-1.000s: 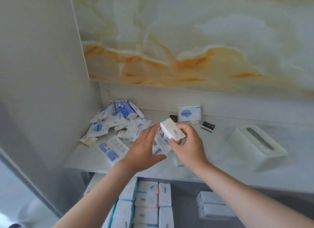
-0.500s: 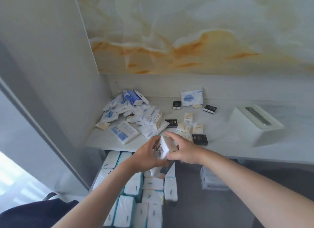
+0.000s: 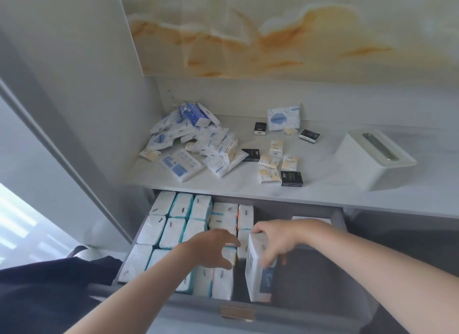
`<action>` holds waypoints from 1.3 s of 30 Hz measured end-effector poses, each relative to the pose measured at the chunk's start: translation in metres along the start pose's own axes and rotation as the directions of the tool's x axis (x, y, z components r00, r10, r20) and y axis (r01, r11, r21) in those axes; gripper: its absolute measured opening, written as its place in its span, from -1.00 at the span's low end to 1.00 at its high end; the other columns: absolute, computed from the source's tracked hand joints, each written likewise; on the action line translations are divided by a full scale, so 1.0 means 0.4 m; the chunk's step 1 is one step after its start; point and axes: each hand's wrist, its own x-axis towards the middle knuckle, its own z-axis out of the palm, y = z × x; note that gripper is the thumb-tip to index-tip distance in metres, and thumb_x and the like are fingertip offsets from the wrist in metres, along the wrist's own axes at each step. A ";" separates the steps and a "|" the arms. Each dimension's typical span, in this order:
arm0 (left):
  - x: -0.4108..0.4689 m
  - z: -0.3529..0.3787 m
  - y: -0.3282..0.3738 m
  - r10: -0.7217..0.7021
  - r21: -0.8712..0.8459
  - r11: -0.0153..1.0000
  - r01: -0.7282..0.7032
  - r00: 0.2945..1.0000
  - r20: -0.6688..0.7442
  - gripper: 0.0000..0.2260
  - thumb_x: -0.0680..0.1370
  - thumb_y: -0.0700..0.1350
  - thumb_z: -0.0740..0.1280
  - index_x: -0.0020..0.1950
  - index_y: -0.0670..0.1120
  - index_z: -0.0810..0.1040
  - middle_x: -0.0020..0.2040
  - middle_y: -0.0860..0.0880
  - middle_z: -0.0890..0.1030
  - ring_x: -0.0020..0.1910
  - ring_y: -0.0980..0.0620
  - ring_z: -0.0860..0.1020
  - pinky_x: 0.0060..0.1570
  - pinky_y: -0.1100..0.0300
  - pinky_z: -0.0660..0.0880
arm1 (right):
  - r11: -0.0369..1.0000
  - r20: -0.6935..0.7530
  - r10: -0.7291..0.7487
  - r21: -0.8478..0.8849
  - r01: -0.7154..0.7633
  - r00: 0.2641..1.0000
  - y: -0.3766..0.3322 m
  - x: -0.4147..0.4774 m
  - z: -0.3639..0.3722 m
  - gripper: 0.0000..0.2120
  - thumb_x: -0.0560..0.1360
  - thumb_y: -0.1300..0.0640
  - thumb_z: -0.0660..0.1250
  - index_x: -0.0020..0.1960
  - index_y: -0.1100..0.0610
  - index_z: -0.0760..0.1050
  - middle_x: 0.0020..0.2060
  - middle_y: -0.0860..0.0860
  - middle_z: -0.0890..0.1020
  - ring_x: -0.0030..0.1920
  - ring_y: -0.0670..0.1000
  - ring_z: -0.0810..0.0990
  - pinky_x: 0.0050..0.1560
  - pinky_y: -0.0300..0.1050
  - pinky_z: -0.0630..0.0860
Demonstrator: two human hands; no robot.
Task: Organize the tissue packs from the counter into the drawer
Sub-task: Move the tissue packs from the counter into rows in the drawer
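Drawer [image 3: 339, 220] is out below the counter [image 3: 323, 197], and I've got my right hand [image 3: 275, 236] clamped over the top of a white tissue pack [image 3: 258, 274], upright in the dark stretch just right of the packed rows [image 3: 171, 224]. Left hand [image 3: 211, 249] hovers loose-fingered over those rows, holding nothing; a loose pile [image 3: 196, 142] of packs lies on the counter.

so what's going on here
A person is filling an open drawer with tissue packs. The right hand grips a pack upright beside the rows already in; the left hand is open over those rows. A pile waits on the counter.
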 end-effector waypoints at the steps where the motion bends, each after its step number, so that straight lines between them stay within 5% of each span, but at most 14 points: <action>1: 0.003 0.022 -0.005 0.015 0.079 0.997 -0.018 0.999 0.037 -0.40 0.47 0.08 0.44 0.47 0.20 0.31 0.47 0.12 0.32 0.43 0.06 0.30 0.37 0.06 0.35 | 0.999 0.012 0.000 -0.034 0.000 1.000 -0.001 0.007 0.014 -0.06 0.29 -0.01 0.59 0.53 -0.06 0.16 0.23 0.02 0.50 0.00 0.13 0.70 -0.22 -0.11 0.66; 3: 0.008 0.058 -0.014 0.043 0.275 0.959 -0.068 0.995 0.094 -0.32 0.48 0.06 0.43 0.53 0.19 0.20 0.55 0.06 0.17 0.51 0.00 0.15 0.39 -0.04 0.32 | 0.997 -0.002 -0.010 -0.082 0.010 1.000 -0.009 0.022 0.037 -0.07 0.30 -0.04 0.57 0.53 -0.05 0.16 0.24 0.00 0.48 -0.05 0.08 0.70 -0.22 -0.09 0.66; 7: 0.017 0.087 -0.021 0.091 0.472 0.876 -0.100 0.995 0.042 -0.31 0.46 0.01 0.46 0.52 0.05 0.22 0.52 -0.05 0.15 0.45 -0.14 0.22 0.27 -0.08 0.45 | 0.992 -0.115 -0.060 -0.115 0.047 0.992 -0.026 0.043 0.071 -0.05 0.24 -0.13 0.59 0.48 -0.05 0.15 0.27 -0.02 0.37 -0.21 0.05 0.69 -0.21 -0.03 0.63; 11: 0.021 0.089 -0.028 0.095 0.446 0.890 -0.097 0.995 0.028 -0.24 0.47 0.02 0.46 0.56 0.04 0.13 0.52 -0.02 0.16 0.46 -0.10 0.23 0.31 -0.06 0.42 | 0.976 -0.150 -0.064 -0.218 0.031 0.987 -0.013 0.081 0.152 -0.02 0.18 -0.12 0.64 0.41 0.05 0.16 0.28 0.02 0.30 0.02 0.06 0.55 -0.12 -0.06 0.56; 14: 0.022 0.089 -0.029 0.086 0.346 0.934 -0.086 0.996 0.015 -0.25 0.48 0.00 0.45 0.56 0.06 0.13 0.51 0.03 0.19 0.46 -0.05 0.22 0.34 -0.03 0.38 | 0.997 -0.213 -0.017 -0.073 0.002 0.977 -0.006 0.114 0.216 0.04 0.17 -0.11 0.64 0.45 0.07 0.13 0.32 0.04 0.22 0.21 0.09 0.44 0.08 -0.11 0.49; 19: 0.026 0.076 -0.015 0.058 0.161 0.986 -0.054 0.998 -0.020 -0.45 0.55 0.01 0.32 0.52 0.09 0.24 0.46 0.05 0.26 0.44 -0.02 0.25 0.34 -0.03 0.38 | 0.998 -0.228 0.024 0.056 -0.012 0.973 0.000 0.138 0.233 0.03 0.17 -0.11 0.64 0.47 0.06 0.17 0.31 -0.01 0.14 0.27 0.06 0.41 0.18 -0.16 0.46; 24: 0.029 0.087 -0.007 0.060 0.246 0.968 -0.051 0.998 -0.029 -0.42 0.54 0.17 0.29 0.52 0.10 0.23 0.46 0.02 0.22 0.45 -0.05 0.20 0.36 -0.03 0.37 | 0.997 -0.180 -0.015 0.066 0.027 0.983 0.035 0.137 0.192 -0.13 0.31 0.04 0.60 0.51 0.00 0.25 0.34 -0.02 0.21 0.32 0.02 0.39 0.19 -0.30 0.34; 29: 0.041 0.092 -0.003 0.040 0.283 0.959 -0.030 0.999 -0.030 -0.28 0.47 0.34 0.28 0.54 0.08 0.20 0.46 0.00 0.21 0.45 -0.06 0.19 0.37 -0.05 0.34 | 0.988 -0.390 0.055 0.156 0.008 0.919 0.048 0.153 0.224 -0.22 0.39 0.15 0.55 0.46 0.02 0.19 0.34 0.06 0.25 0.13 0.04 0.46 0.03 -0.21 0.42; 34: 0.044 0.116 -0.005 0.061 0.378 0.925 -0.027 0.995 -0.080 -0.12 0.41 0.36 0.36 0.57 0.03 0.05 0.44 -0.04 0.21 0.41 -0.09 0.22 0.37 -0.04 0.34 | 0.935 -0.478 0.224 0.353 -0.049 0.849 0.015 0.167 0.243 -0.02 0.38 0.20 0.55 0.56 0.03 -0.02 0.43 0.10 0.14 0.30 0.11 0.43 0.13 -0.16 0.49; 36: 0.046 0.121 -0.008 0.068 0.379 0.925 -0.029 0.993 -0.091 -0.09 0.41 0.34 0.38 0.57 0.04 0.00 0.45 -0.04 0.18 0.42 -0.09 0.21 0.39 -0.04 0.31 | 0.900 -0.436 0.281 0.428 -0.077 0.855 0.014 0.175 0.237 -0.14 0.40 0.24 0.49 0.55 0.03 0.09 0.42 0.07 0.28 0.31 0.09 0.46 0.16 -0.15 0.52; 39: 0.048 0.124 -0.013 0.064 0.372 0.928 -0.026 0.994 -0.090 -0.08 0.41 0.34 0.38 0.59 0.05 -0.03 0.51 -0.03 0.08 0.50 -0.10 0.10 0.47 -0.06 0.21 | 0.859 -0.308 0.230 0.510 -0.044 0.923 0.025 0.181 0.223 -0.41 0.45 0.30 0.37 0.43 -0.01 0.36 0.16 -0.05 0.59 0.11 0.02 0.58 -0.06 -0.12 0.60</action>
